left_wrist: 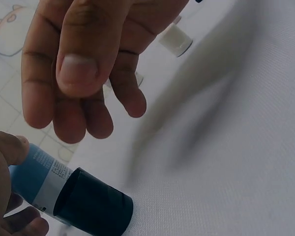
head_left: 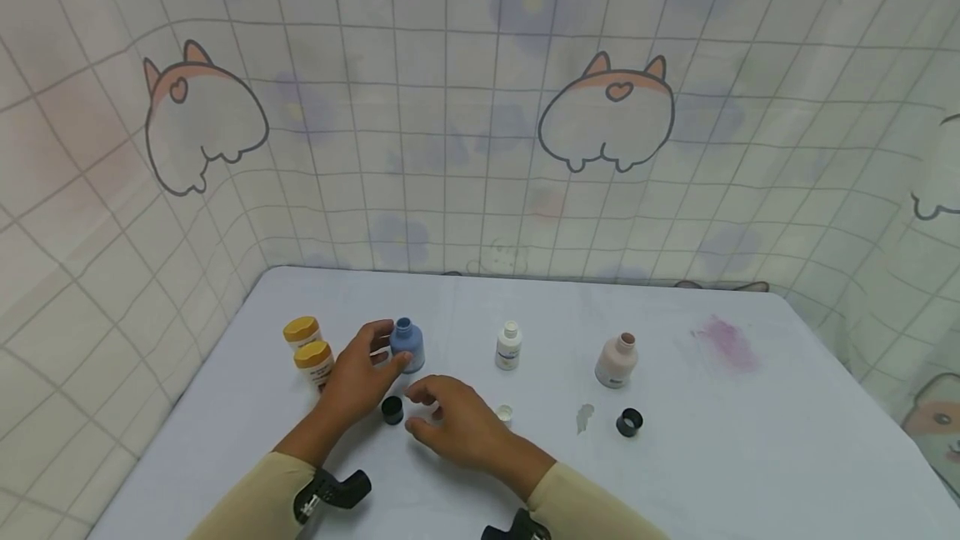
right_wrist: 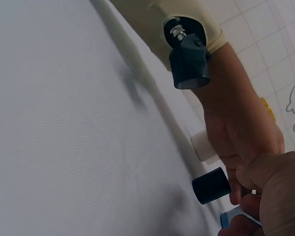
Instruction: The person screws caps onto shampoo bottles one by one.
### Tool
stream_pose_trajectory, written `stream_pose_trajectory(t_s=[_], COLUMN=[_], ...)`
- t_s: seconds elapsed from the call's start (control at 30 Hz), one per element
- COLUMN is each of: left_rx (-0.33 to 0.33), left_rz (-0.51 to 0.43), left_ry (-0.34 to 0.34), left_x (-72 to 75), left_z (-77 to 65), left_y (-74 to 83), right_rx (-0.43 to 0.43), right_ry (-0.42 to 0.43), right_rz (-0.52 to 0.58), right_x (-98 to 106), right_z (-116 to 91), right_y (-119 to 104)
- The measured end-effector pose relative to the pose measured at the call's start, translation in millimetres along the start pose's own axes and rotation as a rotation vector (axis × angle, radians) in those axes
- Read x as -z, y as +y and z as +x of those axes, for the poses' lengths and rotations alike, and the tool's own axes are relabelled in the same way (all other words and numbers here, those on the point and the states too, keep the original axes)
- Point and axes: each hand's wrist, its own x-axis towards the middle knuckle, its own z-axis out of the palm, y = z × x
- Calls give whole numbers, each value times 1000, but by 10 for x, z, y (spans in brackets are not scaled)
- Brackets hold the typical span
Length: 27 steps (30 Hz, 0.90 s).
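L hand (head_left: pixel 351 383) on blue btl (head_left: pixel 407 351), R hand (head_left: pixel 463 423) free

L hand's grip grasps blue btl, thumb in front, fingers behind; btl stands upright & uncapped on desk (head_left: pixel 720 457), left of ctr. R hand's grip released, fingers loosely bent, just beside blk cap (head_left: pixel 392 410). Yellow-lidded jars (head_left: pixel 312 354) near L hand. Wht btl (head_left: pixel 508 348) & pinkish btl (head_left: pixel 615 363) upright farther right; 2nd cap (head_left: pixel 629 422) near pinkish btl.

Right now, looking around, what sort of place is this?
Perhaps a screened-off tabletop work area, though the wider room isn't visible: grid-patterned cloth printed with cartoon animals hangs behind and beside a white table, which holds an uncapped blue bottle and loose black cap.
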Motion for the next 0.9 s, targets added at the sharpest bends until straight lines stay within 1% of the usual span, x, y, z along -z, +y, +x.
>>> stream_pose_trajectory(t_s=[0.17,0.43,0.67,0.9], left_rx=[4,15,15,1], left_rz=[2,-10,2,-9], left_ry=[-2,-6,1,1], left_x=[-4,-3,-12,-27], left_z=[22,39,59,85], left_y=[-6,-20,-43,-54], right_rx=[-3,29,32,89], right_ry=[9,27,59,77], right_rz=[-51,-156,-211,-265], right_x=[-37,-130,-197,-245], right_z=[65,156,212,270], right_y=[12,55,99,141])
